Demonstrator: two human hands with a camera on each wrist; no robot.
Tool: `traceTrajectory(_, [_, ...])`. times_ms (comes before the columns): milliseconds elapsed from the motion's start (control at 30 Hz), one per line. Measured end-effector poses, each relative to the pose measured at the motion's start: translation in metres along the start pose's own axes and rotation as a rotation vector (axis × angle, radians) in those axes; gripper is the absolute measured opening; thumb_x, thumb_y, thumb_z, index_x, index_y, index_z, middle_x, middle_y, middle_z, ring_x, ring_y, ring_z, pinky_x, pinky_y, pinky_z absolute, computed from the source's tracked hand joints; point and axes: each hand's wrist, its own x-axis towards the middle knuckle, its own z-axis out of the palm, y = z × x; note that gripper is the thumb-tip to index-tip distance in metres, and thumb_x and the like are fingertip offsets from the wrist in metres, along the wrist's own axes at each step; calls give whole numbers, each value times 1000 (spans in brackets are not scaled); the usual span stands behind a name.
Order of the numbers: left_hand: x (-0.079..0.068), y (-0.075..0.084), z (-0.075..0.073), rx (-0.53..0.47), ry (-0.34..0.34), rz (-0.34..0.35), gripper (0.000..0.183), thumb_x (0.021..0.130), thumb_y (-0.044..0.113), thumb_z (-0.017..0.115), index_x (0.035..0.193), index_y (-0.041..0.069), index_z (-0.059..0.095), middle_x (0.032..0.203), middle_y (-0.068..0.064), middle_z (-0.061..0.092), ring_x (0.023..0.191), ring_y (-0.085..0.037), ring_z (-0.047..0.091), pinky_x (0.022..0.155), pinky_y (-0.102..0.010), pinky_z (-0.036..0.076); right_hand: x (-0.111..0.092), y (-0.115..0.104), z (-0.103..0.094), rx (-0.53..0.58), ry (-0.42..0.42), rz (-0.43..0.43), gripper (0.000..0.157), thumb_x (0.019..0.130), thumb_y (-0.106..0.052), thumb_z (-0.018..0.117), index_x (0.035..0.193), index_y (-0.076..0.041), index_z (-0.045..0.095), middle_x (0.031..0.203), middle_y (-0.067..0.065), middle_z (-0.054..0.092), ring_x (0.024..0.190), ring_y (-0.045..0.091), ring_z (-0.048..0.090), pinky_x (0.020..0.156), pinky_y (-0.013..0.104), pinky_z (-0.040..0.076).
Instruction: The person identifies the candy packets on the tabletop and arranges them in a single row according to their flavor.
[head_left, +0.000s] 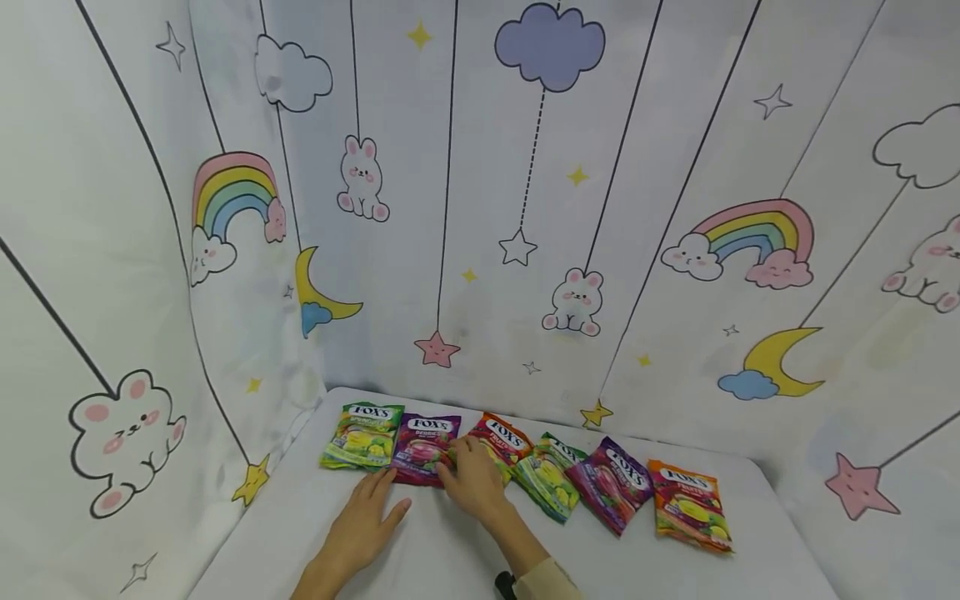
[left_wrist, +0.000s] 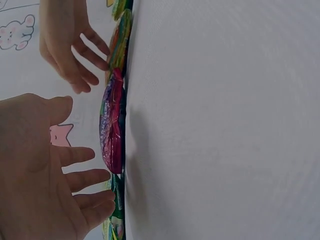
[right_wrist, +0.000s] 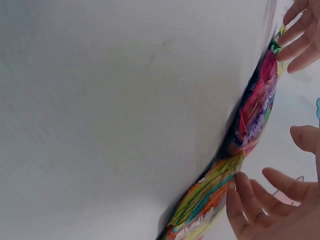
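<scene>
Several Fox's candy bags lie in a row on the white table. My left hand (head_left: 358, 525) is at the left, fingers extended and spread, fingertips by the lower edges of the green bag (head_left: 360, 440) and the purple Berries bag (head_left: 423, 432). My right hand (head_left: 476, 483) reaches over the gap between that purple bag and the red Fruits bag (head_left: 506, 437), covering part of the red one. In the right wrist view its loosely bent fingertips (right_wrist: 240, 181) are right at the orange-and-yellow bag (right_wrist: 202, 200). Neither hand grips anything.
Farther right along the row lie another green bag (head_left: 551, 479), a tilted purple bag (head_left: 613, 485) and an orange Fruits bag (head_left: 690, 507). Behind the table (head_left: 637, 567) hangs a white backdrop (head_left: 495, 183) with cartoon bunnies, clouds and stars, which also encloses the sides.
</scene>
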Motion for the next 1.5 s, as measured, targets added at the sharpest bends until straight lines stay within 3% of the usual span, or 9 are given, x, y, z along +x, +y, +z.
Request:
traceTrajectory(333, [3, -1, 1, -106, -40, -56, 68, 106, 48, 56, 154, 1, 47, 156, -32, 42, 145, -52, 37, 115, -67, 33, 19, 0, 0, 138, -22, 60, 49, 100, -37, 70, 133, -2, 65, 125, 16, 65, 111, 31, 65, 95, 53, 56])
traceTrajectory(467, [6, -2, 1, -100, -44, -61, 67, 106, 48, 57, 152, 0, 49, 155, -32, 42, 145, -52, 38, 115, -66, 33, 31, 2, 0, 159, -37, 85, 50, 99, -35, 72, 130, 3, 65, 104, 13, 70, 86, 22, 65, 76, 43, 58])
traceTrajectory(567, [9, -4, 1, -91, -43, -66, 69, 105, 48, 58, 150, -5, 49, 154, -32, 43, 144, -51, 38, 116, -65, 33, 39, 4, 0, 173, -48, 114, 54, 99, -36, 71, 131, 7, 64, 99, 14, 72, 80, 21, 63, 72, 42, 58])
traceTrajectory(667, [12, -6, -1, -80, -29, -58, 73, 104, 47, 60, 146, -12, 50, 151, -34, 46, 142, -52, 41, 116, -64, 34, 44, 5, 1, 179, -61, 146, 54, 99, -37, 71, 131, 7, 64, 108, 18, 73, 88, 24, 66, 79, 48, 60])
traceTrajectory(767, [15, -6, -1, -75, -15, -59, 73, 104, 46, 62, 141, -16, 52, 148, -34, 49, 139, -52, 44, 115, -64, 35, 49, 8, 3, 168, -74, 164, 48, 98, -37, 72, 121, 5, 69, 97, 13, 72, 81, 22, 64, 71, 43, 58])
traceTrajectory(900, [17, -7, -1, -81, 16, -58, 67, 104, 41, 63, 137, -16, 56, 141, -32, 54, 133, -51, 50, 112, -62, 39, 56, 14, 3, 144, -85, 172, 37, 97, -37, 74, 100, 0, 70, 78, 4, 63, 66, 17, 54, 57, 34, 44])
traceTrajectory(1200, [25, -11, -2, -101, 55, -76, 59, 98, 34, 71, 132, -14, 61, 122, -26, 62, 117, -43, 59, 102, -59, 49, 72, 19, 5, 100, -159, 208, 35, 96, -36, 73, 90, -3, 66, 76, 5, 59, 66, 19, 51, 58, 33, 40])
traceTrajectory(1367, [34, -17, 1, -207, 37, -133, 59, 99, 30, 72, 135, -15, 59, 104, -13, 56, 90, -23, 54, 75, -40, 50, 80, 24, 9, 209, -132, 269, 31, 94, -27, 71, 74, -6, 60, 61, 2, 57, 54, 18, 59, 50, 29, 39])
traceTrajectory(1500, [38, -21, 2, -350, 34, -173, 56, 101, 27, 70, 136, -16, 58, 114, -20, 58, 98, -25, 57, 81, -41, 53, 82, 28, 12, 392, -107, 332, 31, 94, -16, 68, 66, -3, 63, 49, 2, 62, 44, 19, 66, 41, 25, 48])
